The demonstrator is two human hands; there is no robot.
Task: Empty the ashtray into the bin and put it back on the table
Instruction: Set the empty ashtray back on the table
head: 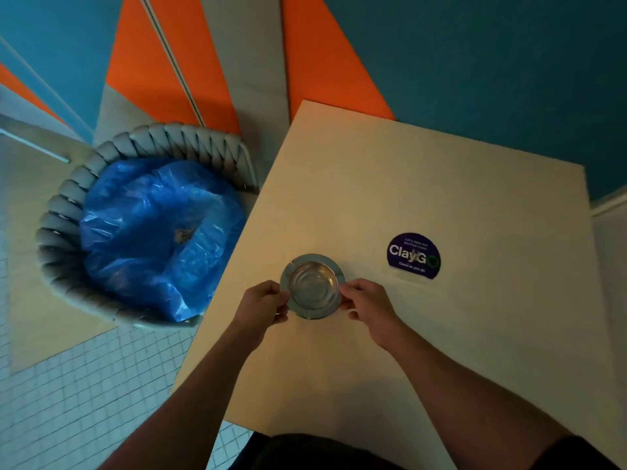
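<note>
Both hands pinching ashtray (312, 286) rim, left hand (263, 301), right hand (368, 305), over table (441, 198)

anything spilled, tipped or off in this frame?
Nothing stands out. The ashtray sits upright and looks empty, held at its rim by the left hand and right hand over the table. No ash shows there; a small dark clump lies in the blue bin bag.
</note>
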